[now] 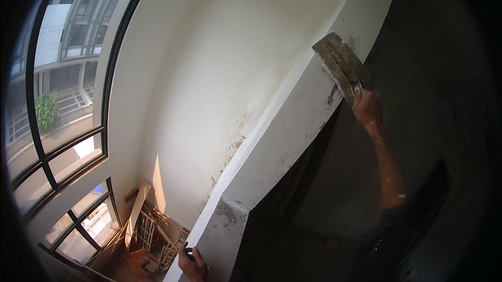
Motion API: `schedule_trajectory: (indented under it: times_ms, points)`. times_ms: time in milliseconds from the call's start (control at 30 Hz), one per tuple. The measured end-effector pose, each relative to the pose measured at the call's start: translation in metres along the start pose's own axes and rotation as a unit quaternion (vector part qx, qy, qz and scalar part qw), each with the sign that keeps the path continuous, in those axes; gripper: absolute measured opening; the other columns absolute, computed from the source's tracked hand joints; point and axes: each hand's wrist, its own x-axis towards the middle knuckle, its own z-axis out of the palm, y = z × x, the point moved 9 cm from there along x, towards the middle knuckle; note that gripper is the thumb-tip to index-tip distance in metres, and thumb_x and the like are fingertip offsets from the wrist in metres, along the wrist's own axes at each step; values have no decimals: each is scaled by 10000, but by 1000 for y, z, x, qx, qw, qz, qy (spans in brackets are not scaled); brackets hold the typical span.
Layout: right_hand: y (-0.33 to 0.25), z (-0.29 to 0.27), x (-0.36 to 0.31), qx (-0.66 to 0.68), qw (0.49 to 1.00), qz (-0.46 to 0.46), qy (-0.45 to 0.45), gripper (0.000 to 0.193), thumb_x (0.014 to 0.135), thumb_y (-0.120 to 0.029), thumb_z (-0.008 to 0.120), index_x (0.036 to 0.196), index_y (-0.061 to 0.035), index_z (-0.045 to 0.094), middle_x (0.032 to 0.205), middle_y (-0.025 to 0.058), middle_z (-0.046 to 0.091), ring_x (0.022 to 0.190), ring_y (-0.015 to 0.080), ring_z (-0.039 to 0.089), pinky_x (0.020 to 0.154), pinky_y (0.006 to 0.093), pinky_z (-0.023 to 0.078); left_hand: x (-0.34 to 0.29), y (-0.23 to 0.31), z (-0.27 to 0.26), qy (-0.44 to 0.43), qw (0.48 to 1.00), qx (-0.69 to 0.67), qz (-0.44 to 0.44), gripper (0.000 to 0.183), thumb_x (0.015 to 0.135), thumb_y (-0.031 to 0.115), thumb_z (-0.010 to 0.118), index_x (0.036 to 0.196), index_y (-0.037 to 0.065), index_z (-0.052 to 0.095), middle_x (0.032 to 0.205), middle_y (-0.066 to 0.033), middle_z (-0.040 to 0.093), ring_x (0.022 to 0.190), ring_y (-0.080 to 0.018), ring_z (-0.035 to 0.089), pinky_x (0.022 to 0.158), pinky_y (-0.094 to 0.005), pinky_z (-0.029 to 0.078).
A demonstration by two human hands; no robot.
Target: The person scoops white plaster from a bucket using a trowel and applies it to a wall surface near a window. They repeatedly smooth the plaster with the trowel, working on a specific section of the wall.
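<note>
A long, plaster-caked trowel (pixel 339 62) lies against the upper part of a pale sloping beam (pixel 282 135). My right hand (pixel 367 108) is wrapped round its handle at the lower end, with the arm reaching up from the lower right. The blade spans the beam's face, its far end at the edge by the white wall. Low in the view, my left hand (pixel 192 265) is at the beam's left edge with its fingers curled. What those fingers grip, if anything, is hidden. Dark smudges and rough grey patches mark the beam's face.
A tall white wall (pixel 209 72) with flaking stains rises beyond the beam. Dark-framed windows (pixel 107 72) stand at the left. Far below, wooden boards and frames (pixel 149 229) lean on a reddish floor. Deep shadow fills the right side.
</note>
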Motion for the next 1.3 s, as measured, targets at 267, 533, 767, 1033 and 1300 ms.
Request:
schedule_trajectory:
  times_ms: [267,533,767,1033,1300]
  points:
    - [37,-41,110,-68,994,62,63,426,875,-316,504,829,84,646,841,308,616,857,461,596,735,492,472,5,12,-9,-43,996,-32,-75,309,867,161,578,1135,14,534,830,-95,597,634,-182,540,583,-304,446]
    - [-8,34,-20,-55,993,3,-104,421,871,-309,500,798,79,647,805,309,614,801,456,611,730,491,482,2,-2,-2,-17,998,-39,-48,250,863,44,543,1104,-20,521,755,-93,555,635,-149,523,577,-285,432]
    - [-51,115,-180,-61,953,-63,-289,357,877,-308,479,843,6,644,797,285,621,799,454,606,772,539,459,1,3,-5,9,999,-54,-2,263,846,52,564,1091,-35,527,712,-91,545,509,-135,467,484,-282,385]
    - [-52,63,-107,33,988,-32,-147,417,897,-305,454,790,46,653,725,288,607,730,458,606,660,504,481,5,1,-8,14,999,-35,21,263,842,72,588,1077,-36,539,722,-97,563,503,-141,473,481,-287,395]
    - [-46,47,-66,-62,996,-30,-53,401,900,-286,449,770,43,638,710,273,618,715,442,617,659,507,483,7,6,-7,5,999,-40,-18,266,845,80,588,1080,-35,536,733,-108,574,510,-148,486,487,-283,402]
